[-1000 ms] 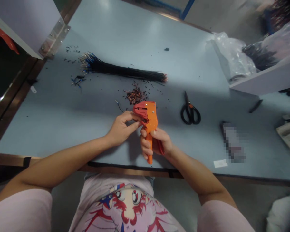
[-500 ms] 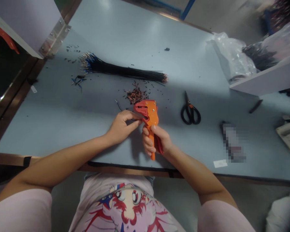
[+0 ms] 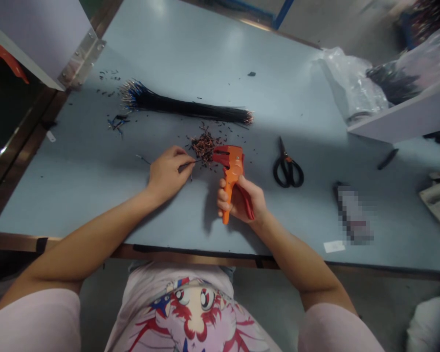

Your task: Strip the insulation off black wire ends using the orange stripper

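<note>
My right hand (image 3: 242, 198) is wrapped round the orange and red wire stripper (image 3: 234, 166), its handles spread apart and its red jaws facing left. My left hand (image 3: 170, 173) pinches a thin black wire (image 3: 198, 161), whose tip points toward the jaws. The wire's other end shows to the left of the hand. Just beyond both hands lies a pile of copper and black wire scraps (image 3: 204, 145). Farther back rests a thick bundle of black wires (image 3: 190, 106), with blue and metal ends at the left and bare copper ends at the right.
Black-handled scissors (image 3: 288, 168) lie to the right of the stripper. A blurred-out dark object (image 3: 354, 215) and a white label (image 3: 334, 247) are farther right. Clear plastic bags (image 3: 359, 88) sit by a shelf panel at the back right. Small blue offcuts (image 3: 117, 123) lie left.
My left hand has moved left and slightly away from me with the wire, apart from the stripper. The stripper has shifted a little up and right, and its handles have opened.
</note>
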`<move>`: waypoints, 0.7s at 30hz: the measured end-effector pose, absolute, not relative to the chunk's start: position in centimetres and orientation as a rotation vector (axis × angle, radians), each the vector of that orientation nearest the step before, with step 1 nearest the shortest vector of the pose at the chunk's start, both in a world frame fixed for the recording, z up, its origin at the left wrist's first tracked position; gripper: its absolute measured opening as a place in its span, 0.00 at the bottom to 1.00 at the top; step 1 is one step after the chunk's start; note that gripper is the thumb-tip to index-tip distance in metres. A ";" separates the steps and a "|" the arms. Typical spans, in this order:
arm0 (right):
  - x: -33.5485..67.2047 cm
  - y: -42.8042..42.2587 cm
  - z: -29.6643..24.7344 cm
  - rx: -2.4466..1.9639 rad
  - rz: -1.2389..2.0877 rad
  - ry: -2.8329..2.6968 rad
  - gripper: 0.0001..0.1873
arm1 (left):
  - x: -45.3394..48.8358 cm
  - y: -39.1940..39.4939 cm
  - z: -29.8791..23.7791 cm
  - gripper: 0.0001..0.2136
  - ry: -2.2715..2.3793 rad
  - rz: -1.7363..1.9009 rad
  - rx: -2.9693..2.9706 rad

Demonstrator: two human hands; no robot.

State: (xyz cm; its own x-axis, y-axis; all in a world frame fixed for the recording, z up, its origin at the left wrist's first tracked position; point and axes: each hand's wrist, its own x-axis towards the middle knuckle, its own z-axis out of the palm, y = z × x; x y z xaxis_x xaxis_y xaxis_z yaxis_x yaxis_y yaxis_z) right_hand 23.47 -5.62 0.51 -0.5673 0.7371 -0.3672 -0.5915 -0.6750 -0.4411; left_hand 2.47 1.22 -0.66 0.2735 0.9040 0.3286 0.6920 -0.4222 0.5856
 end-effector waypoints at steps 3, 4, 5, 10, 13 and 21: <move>23.3 -5.9 0.3 -0.657 2.243 -0.411 0.17 | 2.1 1.6 -0.1 0.07 1.481 1.026 2.154; 23.3 -5.9 0.2 -0.653 2.246 -0.429 0.18 | 1.9 1.6 0.2 0.08 1.487 1.011 2.126; 23.2 -5.9 0.2 -0.650 2.248 -0.443 0.18 | 1.8 1.6 0.4 0.08 1.477 0.952 2.104; 23.1 -5.8 0.0 -0.650 2.224 -0.458 0.18 | 1.7 1.2 1.0 0.08 1.226 0.400 2.147; 23.1 -5.7 0.0 -0.659 2.181 -0.455 0.17 | 1.9 1.2 0.6 0.09 1.248 0.558 2.198; 23.1 -5.7 0.0 -0.736 2.114 -0.502 0.14 | 1.6 1.9 0.7 0.08 1.370 0.980 2.142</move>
